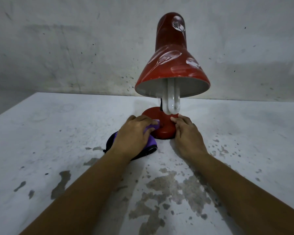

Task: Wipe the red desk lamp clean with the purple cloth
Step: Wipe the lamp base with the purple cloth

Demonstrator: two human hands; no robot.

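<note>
Your left hand (134, 134) was curled over the purple cloth (151, 140), gripping it and pressing a bunched fold against the left side of the lamp's round base (165, 128). The rest of the cloth, with its dark edging, trailed on the table (49, 133) under and behind your wrist. To the left of that hand the pale, stained tabletop lay wide, running out to its left edge, which slanted away toward the back wall (75, 48).

The red desk lamp (172, 65) stood upright in the middle, near the far edge of the table, close to the wall. Its shade (173, 72) carried white smears, and the white bulb (173, 100) hung from the shade's open mouth down to just above the base.

Your right hand (187, 133) held the right side of the base, fingers bent around its rim, thumb on top. Right of it the table ran on, flecked with grey patches.
</note>
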